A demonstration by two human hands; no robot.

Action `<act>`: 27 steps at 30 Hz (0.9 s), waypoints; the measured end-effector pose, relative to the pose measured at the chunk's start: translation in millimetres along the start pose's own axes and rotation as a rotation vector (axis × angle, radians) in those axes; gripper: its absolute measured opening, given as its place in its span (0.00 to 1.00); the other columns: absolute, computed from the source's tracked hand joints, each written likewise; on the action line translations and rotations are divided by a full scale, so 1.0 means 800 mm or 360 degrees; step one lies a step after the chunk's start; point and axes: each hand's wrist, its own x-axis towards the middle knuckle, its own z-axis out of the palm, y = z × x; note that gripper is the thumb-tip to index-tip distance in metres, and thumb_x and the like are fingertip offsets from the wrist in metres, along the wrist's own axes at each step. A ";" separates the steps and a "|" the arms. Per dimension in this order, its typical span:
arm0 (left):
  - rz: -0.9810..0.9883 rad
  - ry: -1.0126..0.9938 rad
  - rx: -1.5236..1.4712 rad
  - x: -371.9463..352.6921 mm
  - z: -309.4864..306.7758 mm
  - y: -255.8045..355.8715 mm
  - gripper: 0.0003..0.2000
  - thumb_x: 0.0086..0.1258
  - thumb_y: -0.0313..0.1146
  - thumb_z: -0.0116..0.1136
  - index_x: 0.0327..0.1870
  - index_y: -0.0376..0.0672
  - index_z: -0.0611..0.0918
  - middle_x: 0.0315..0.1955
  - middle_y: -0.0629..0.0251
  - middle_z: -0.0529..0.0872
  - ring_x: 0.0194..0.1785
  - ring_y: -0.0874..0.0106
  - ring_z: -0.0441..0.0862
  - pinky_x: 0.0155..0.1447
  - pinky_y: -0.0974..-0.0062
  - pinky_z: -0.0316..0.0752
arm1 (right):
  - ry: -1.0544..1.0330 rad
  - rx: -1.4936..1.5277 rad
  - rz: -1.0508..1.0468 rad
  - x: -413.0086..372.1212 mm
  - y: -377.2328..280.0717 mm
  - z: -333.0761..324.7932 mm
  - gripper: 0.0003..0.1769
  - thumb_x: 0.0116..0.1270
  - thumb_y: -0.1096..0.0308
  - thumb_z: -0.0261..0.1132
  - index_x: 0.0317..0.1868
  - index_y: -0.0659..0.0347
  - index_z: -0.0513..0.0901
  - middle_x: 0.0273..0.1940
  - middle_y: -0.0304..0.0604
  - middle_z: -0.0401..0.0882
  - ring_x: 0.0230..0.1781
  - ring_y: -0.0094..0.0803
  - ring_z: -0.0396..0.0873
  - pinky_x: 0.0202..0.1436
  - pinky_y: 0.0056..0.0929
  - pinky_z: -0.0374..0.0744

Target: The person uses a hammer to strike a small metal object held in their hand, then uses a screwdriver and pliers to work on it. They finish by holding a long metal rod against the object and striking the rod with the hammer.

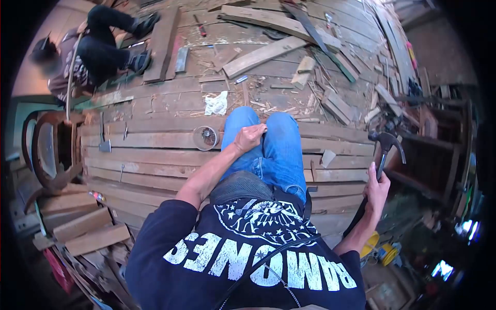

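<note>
In the head view, my right hand (377, 187) is wrapped round the dark handle of a claw hammer (385, 142), held out to the right with its head up and its curved claw facing right. My left hand (251, 137) is closed and rests at my knees, over the jeans (284, 147); whatever its fingers may hold is hidden. Just left of that knee stands a clear cup (206, 138) with what look like nails inside. A crumpled white piece (216, 103) lies beyond the cup.
Long planks (150, 156) lie side by side under me. Loose boards (266, 56), a handsaw (315, 33) and wood scraps cover the floor ahead. A hatchet-like tool (105, 145) lies left. Another person (95, 51) sits at upper left, near a wooden chair frame (51, 147).
</note>
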 end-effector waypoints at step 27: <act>-0.0111 -0.0020 -0.0076 0.028 0.045 0.028 0.14 0.51 0.14 0.56 0.40 0.36 0.84 0.34 0.55 0.88 0.34 0.59 0.87 0.39 0.67 0.84 | -0.0773 -0.0595 -0.0793 0.040 0.040 0.170 0.28 0.72 0.50 0.57 0.24 0.69 0.77 0.13 0.51 0.67 0.13 0.35 0.66 0.22 0.39 0.67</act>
